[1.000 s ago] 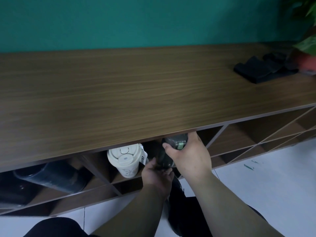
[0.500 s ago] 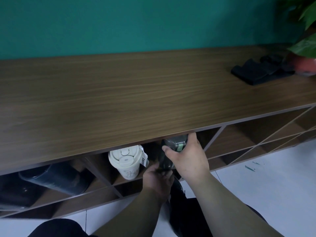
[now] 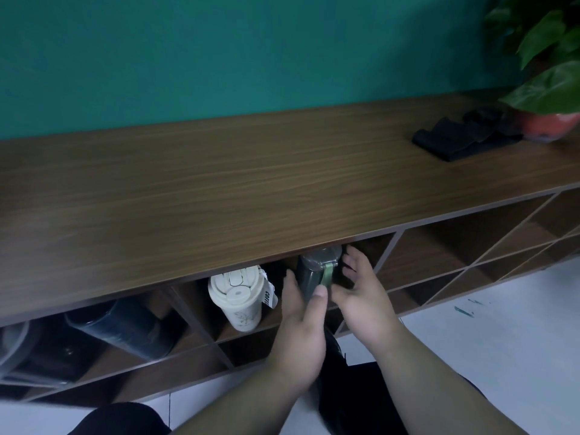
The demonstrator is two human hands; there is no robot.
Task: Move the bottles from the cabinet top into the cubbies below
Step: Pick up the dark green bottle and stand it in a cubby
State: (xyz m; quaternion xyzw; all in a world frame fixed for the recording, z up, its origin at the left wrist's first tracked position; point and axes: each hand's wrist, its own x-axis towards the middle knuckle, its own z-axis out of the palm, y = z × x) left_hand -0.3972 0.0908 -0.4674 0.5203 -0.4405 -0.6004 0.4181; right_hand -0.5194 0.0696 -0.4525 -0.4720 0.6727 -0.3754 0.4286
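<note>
From the head view, a cream cup [image 3: 240,298] lay in the cubby just left of the dark green bottle [image 3: 315,273], a dark bottle [image 3: 120,328] farther left; black cloth [image 3: 464,138] and a potted plant [image 3: 547,89] sat on the cabinet top [image 3: 251,189]. The left hand [image 3: 303,321] pinched the bottle, lying in its cubby. The right hand [image 3: 361,290], gripping it earlier, had let go, fingers spread beside it.

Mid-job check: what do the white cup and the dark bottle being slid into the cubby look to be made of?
White cup: probably matte plastic; cream, dull, with a moulded flip lid. Dark bottle: its cap looks like clear glossy plastic with a green strap; the body is dark and smooth, plastic or coated metal, unclear. Left hand grips it; right hand is open beside it.
</note>
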